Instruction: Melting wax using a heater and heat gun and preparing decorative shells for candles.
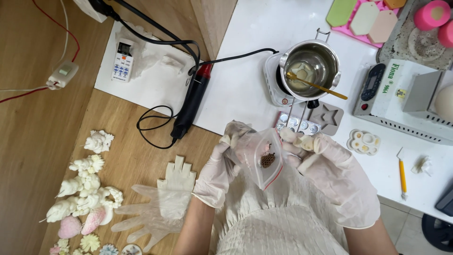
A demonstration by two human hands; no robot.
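- Centre of the frame: both gloved hands hold a small clear zip bag (pixel 261 159) just above the lap, near the desk (pixel 245 80) edge.
- The left hand (pixel 222 165) pinches the bag's upper left edge, fingers closed on the plastic.
- The right hand (pixel 325 167) grips the bag's right side while also keeping small pale pieces (pixel 302 140) between its fingertips.
- Inside the bag sits a small brown honeycomb-like piece (pixel 267 160) (with something pinkish beside it).
- The step in hand looks like opening the bag's mouth or reaching its contents; the next move calls for parting the seal without dropping the pale pieces.
- Upper centre: a metal pot (pixel 311 63) with a gold spoon (pixel 314 85) on a small heater.
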